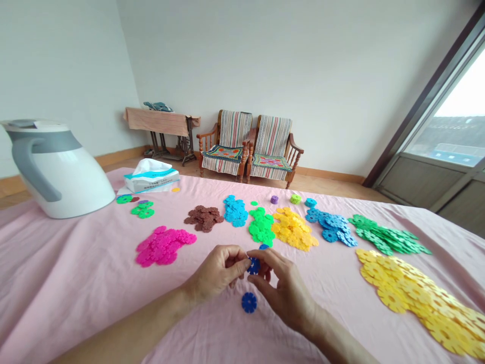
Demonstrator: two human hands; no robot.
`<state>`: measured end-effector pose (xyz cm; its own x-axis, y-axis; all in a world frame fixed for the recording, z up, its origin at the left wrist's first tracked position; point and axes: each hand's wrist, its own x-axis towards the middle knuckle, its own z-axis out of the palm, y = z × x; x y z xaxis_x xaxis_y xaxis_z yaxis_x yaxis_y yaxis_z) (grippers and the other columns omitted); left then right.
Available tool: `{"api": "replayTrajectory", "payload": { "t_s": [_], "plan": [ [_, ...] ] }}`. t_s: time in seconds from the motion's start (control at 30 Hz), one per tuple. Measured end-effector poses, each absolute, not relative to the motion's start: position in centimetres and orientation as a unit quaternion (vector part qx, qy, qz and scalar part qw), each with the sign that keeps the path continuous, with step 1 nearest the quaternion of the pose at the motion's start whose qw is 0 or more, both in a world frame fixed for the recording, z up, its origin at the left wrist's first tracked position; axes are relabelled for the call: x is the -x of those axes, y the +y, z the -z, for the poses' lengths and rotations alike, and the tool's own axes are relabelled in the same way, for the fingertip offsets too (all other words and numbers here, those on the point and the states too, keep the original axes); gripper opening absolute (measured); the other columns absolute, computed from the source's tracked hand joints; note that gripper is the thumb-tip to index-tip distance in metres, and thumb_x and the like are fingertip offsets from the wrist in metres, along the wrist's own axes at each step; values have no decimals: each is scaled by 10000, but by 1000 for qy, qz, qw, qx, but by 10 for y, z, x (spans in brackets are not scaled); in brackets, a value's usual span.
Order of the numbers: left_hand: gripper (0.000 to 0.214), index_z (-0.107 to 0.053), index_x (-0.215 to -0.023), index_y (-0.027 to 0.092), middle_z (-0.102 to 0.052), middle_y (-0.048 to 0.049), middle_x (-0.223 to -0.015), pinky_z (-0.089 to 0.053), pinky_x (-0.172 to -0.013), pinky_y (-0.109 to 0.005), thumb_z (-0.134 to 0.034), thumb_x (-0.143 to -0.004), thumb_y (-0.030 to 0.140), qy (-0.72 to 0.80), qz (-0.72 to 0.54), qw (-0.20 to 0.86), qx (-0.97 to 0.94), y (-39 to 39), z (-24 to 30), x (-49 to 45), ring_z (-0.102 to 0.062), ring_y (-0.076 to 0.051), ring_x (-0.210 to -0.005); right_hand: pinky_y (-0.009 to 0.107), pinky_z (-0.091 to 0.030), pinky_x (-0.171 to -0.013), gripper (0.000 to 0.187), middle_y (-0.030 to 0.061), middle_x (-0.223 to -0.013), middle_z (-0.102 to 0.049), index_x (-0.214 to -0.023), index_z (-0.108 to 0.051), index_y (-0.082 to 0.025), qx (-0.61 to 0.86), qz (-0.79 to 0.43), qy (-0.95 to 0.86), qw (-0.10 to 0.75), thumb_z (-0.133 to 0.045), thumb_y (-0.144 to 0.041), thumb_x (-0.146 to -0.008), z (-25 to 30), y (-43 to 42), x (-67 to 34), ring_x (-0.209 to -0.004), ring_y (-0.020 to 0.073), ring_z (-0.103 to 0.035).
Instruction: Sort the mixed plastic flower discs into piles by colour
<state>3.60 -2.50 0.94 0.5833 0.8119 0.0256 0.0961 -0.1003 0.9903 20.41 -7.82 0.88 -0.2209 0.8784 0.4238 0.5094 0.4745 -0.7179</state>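
Note:
A dark blue notched plastic disc is pinched between my two hands, above the cloth. My left hand is closed, with thumb and forefinger at the disc's left edge. My right hand curls round its right side, thumb below and fingers above. Just under my hands, a second dark blue disc lies flat on the pink cloth. Part of another blue disc peeks out behind my right fingers. Beyond my hands are a bright green disc pile and a yellow-orange disc pile.
Pink, brown, light blue, blue, dark green and large yellow disc piles spread over the cloth. A white kettle and a tissue box stand at left. Small stacks sit at the back.

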Motion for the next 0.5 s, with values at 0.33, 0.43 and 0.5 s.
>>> {"api": "replayTrajectory", "payload": {
  "t_s": [0.33, 0.43, 0.5],
  "plan": [
    [401, -603, -738, 106, -502, 26, -546, -279, -388, -159, -533, -801, 495, 389, -374, 550, -637, -16, -4, -33, -421, -52, -421, 290, -416, -638, 208, 13, -821, -573, -965, -612, -219, 539, -140, -677, 480, -643, -257, -763, -8, -60, -225, -716, 146, -528],
    [388, -593, -729, 113, -497, 30, -544, -273, -377, -155, -550, -781, 495, 417, -415, 546, -596, -12, -2, -31, -426, -51, -414, 313, -416, -658, 209, 30, -856, -576, -936, -635, -221, 574, -144, -645, 483, -649, -318, -752, -3, -51, -237, -767, 172, -547],
    [385, -591, -730, 116, -502, 30, -548, -282, -376, -155, -568, -762, 500, 425, -434, 543, -580, -11, -3, -30, -433, -53, -418, 328, -418, -679, 209, 35, -873, -582, -924, -646, -225, 581, -157, -644, 472, -645, -340, -750, 0, -47, -240, -785, 182, -554]
  ]
}}
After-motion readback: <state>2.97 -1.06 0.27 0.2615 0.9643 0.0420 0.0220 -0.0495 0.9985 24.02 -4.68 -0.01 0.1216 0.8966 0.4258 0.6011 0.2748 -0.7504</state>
